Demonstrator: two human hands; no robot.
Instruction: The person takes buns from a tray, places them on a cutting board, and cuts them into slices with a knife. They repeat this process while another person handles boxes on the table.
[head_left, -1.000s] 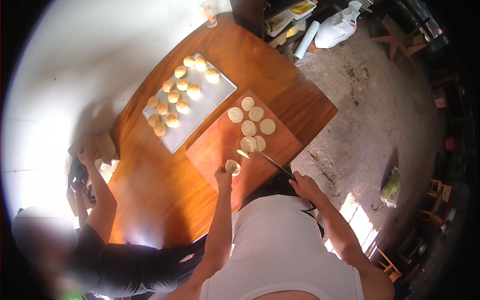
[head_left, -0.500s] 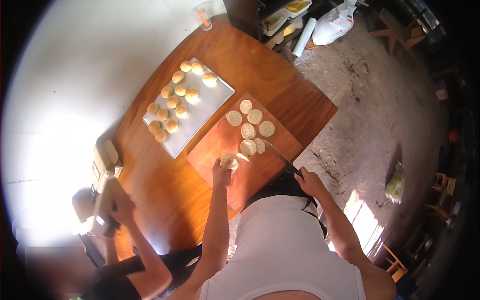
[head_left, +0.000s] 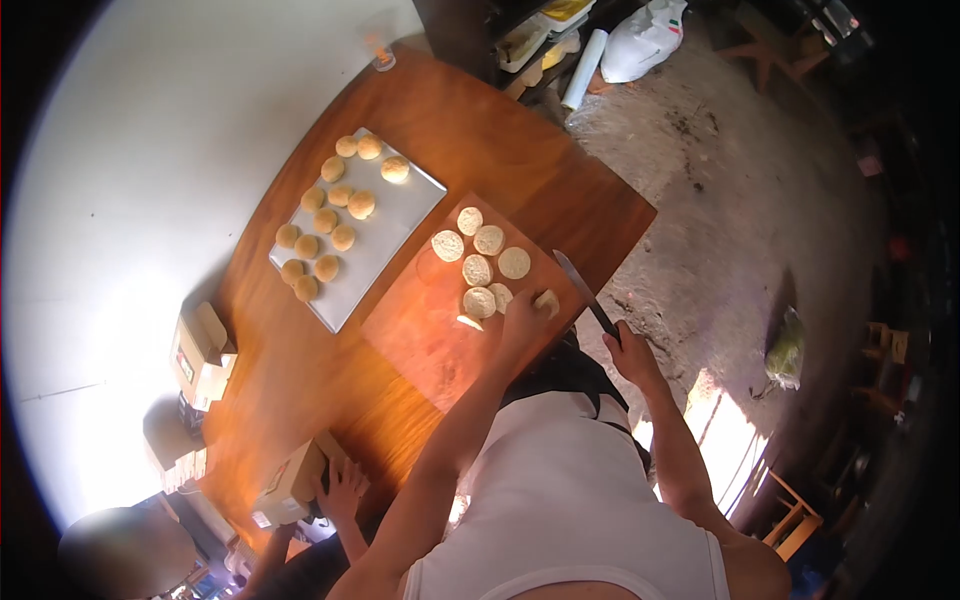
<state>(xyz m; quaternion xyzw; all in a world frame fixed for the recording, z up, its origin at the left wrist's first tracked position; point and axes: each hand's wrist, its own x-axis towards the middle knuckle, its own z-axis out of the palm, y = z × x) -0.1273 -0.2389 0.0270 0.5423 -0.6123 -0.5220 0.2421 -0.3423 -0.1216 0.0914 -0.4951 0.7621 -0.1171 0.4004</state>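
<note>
My left hand [head_left: 523,320] is over the right part of the wooden cutting board [head_left: 425,345], its fingers closed on a bun half [head_left: 547,303]. In my right hand [head_left: 634,356] is the dark handle of a knife [head_left: 584,290]. Its blade points up and left, just off the board's right edge, touching no bread. Several cut bun halves [head_left: 477,270] lie on the board, pale cut faces up. Near my left wrist, another bun piece [head_left: 469,322] stands tilted. My left arm hides part of the board.
Several whole buns [head_left: 325,220] sit on a metal tray [head_left: 385,235] beyond the board. A glass [head_left: 383,58] stands at the table's far end. At lower left, a co-worker's hands [head_left: 342,490] hold a cardboard box [head_left: 292,487]. Another open box [head_left: 202,350] is by the wall.
My left hand has moved right across the board with a bun half, and a bun piece stands where it was. The knife has swung away from the board. The co-worker's box is lower.
</note>
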